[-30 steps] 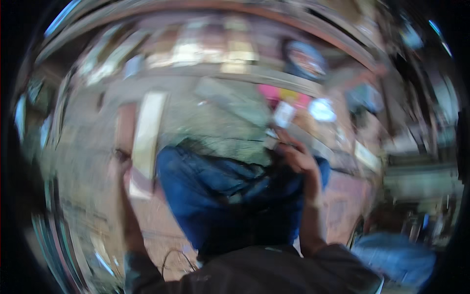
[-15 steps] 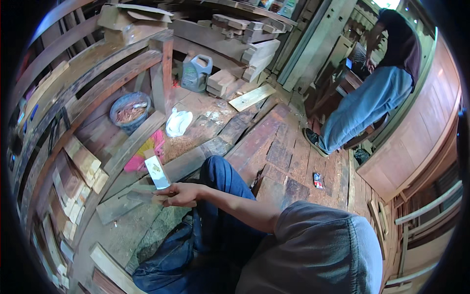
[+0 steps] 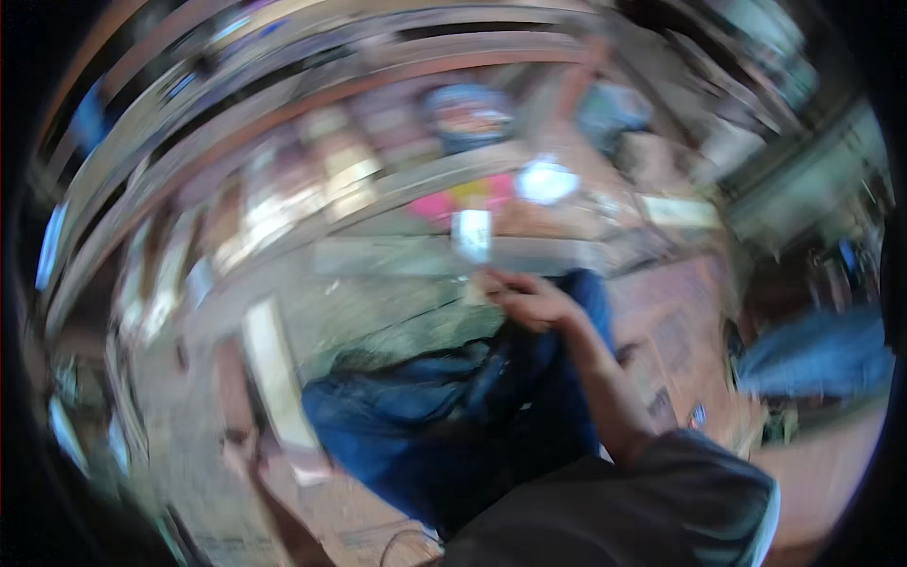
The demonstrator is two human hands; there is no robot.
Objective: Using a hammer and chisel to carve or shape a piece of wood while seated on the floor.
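My right hand is closed on a small flat piece with a white face, held upright above my bent leg in dark blue jeans. My left hand is low at the left, at the near end of a reddish-brown board; blur hides whether its fingers grip it. A pale board lies beside that one, left of my knee.
A wooden rack with stacked offcuts stands ahead, with a blue bucket, a pink-and-yellow bag, a white crumpled item and a jug. A co-worker's jeaned leg shows at the right.
My view has swung back left from the co-worker, who is now only partly seen at the right edge. My left hand is back in view; my right hand still holds the white-faced piece.
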